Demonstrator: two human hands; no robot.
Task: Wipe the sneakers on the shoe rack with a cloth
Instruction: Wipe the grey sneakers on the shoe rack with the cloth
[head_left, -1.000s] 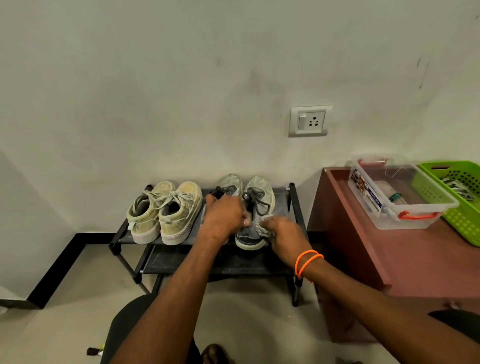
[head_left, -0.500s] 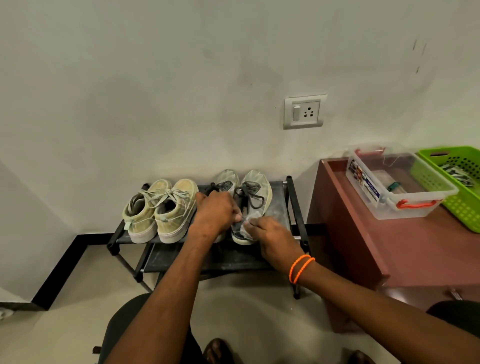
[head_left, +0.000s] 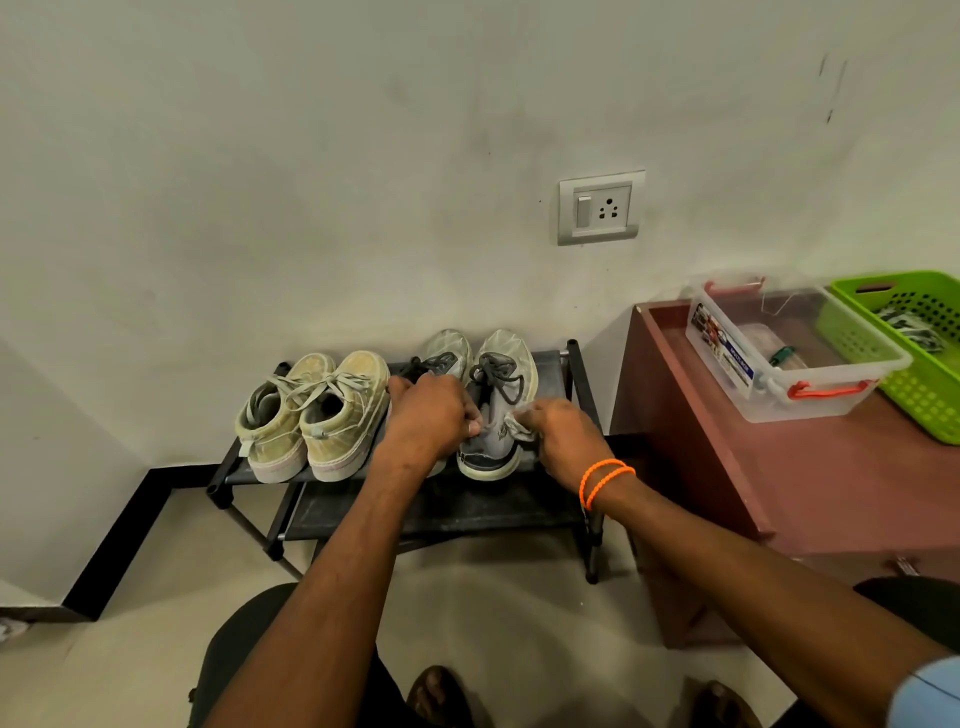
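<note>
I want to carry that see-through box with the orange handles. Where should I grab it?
Probably by the orange handle at the near end and its twin at the far end, one hand on each, coming from above. The clear box is long and sits flat on the brown cabinet, so both ends keep it level.

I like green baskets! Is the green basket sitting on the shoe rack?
No, the green basket sits on the brown cabinet, right of the shoe rack.
</note>
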